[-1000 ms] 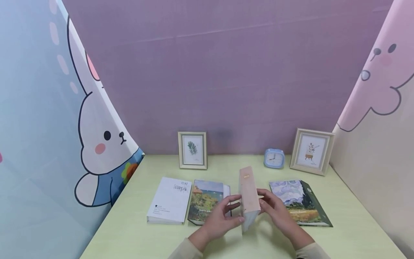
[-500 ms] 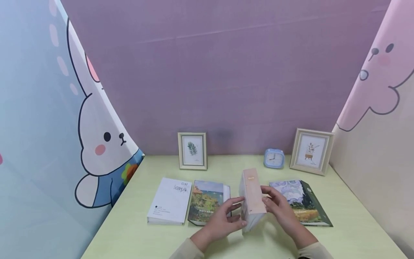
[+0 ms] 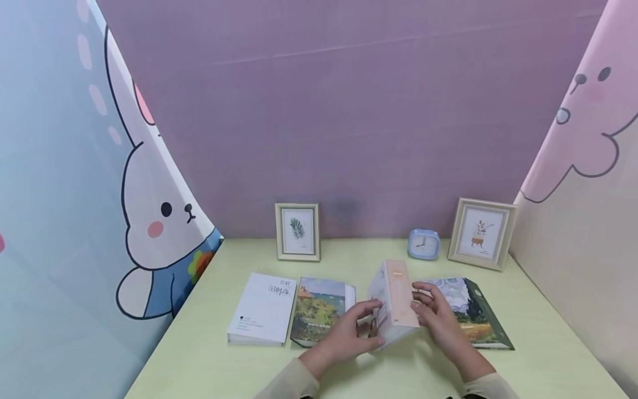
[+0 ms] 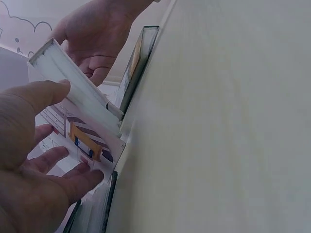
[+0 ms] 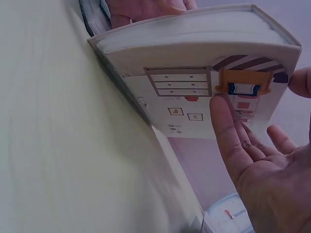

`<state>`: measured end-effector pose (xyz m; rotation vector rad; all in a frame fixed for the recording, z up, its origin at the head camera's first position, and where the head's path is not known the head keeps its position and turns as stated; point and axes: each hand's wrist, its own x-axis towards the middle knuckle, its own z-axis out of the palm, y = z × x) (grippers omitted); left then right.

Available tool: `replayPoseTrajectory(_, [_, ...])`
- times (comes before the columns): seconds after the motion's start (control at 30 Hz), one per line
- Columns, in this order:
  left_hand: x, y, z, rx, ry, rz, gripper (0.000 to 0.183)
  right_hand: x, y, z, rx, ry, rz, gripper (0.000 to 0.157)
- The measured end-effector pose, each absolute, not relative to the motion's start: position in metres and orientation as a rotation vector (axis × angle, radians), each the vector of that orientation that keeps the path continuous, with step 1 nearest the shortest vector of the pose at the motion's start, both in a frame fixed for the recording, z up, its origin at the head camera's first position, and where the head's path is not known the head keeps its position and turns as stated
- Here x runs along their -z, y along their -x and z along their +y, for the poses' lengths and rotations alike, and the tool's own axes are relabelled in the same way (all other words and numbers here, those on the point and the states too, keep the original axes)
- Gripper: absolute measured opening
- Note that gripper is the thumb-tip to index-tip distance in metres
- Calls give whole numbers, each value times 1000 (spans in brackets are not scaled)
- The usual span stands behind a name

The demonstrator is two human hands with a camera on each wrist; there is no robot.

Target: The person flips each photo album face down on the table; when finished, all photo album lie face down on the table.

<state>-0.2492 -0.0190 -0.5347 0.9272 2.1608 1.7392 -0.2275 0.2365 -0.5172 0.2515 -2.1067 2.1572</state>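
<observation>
Two bare hands hold a pink-spined album point(image 3: 402, 293) above the front-middle part of a pale green bench point(image 3: 199, 374), between two albums lying flat. The pink-spined album is tilted, spine upward and page edges downward; whether its lower edge touches the bench cannot be told. The grip of the left hand point(image 3: 346, 332) is closed about the near left side, the thumb against the page block and the fingers spread along the printed cover, as the left wrist view shows. The grip of the right hand point(image 3: 441, 318) grasps the opposite side, thumb near the spine and fingers against a cover bearing drawn drawers, a striped awning and an orange frame, seen in the right wrist view. Left of the hands, a landscape album point(image 3: 316, 310) marked PHOTO ALBUM lies flat, its near right part hidden by the left hand; just beside it lies a white book point(image 3: 261, 310) with dark lettering. Right of the hands lies a green-edged album point(image 3: 476, 318) with a painted sky and field, partly covered by the right hand. Along the rear of the bench stand a leaf-print frame point(image 3: 297, 231), a blue clock point(image 3: 423, 244) with a white dial, and a plant-print frame point(image 3: 482, 234) near the clock. A purple backdrop point(image 3: 339, 122) rises behind, and a cartoon rabbit point(image 3: 159, 221) decorates the left-hand panel.
</observation>
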Motion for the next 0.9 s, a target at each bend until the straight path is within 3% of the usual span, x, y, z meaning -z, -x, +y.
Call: replayPoseTrajectory(0.9, [530,256,-8,-1453,-778,2469,73,522,236,247,-1860,64,-2324,45])
